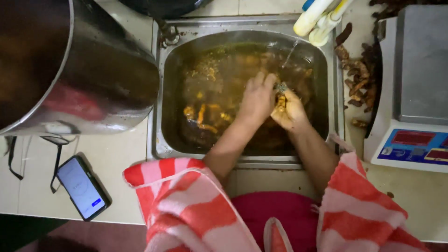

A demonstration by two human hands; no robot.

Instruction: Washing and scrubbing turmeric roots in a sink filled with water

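Head view, only one. Steel sink (161, 93) at frame centre, full of murky brown water. Both hands together over it: left hand (256, 100) laid flat across, right hand (289, 109) closed on a small orange-brown piece (281, 101), centre-right. Piece looks wet, slippery, light, probably soft; best pinched along its length. Several similar pieces (200, 114) float centre-left, roughly four or five, exact count unclear. Dark dried pile (357, 84) upper right. One big steel pot (70, 70), one phone (84, 186), one scale (413, 93).

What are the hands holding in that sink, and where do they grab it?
The right hand pinches a small orange-brown piece around its middle, over the murky water in the sink. The left hand presses against it; its exact grip is hidden.
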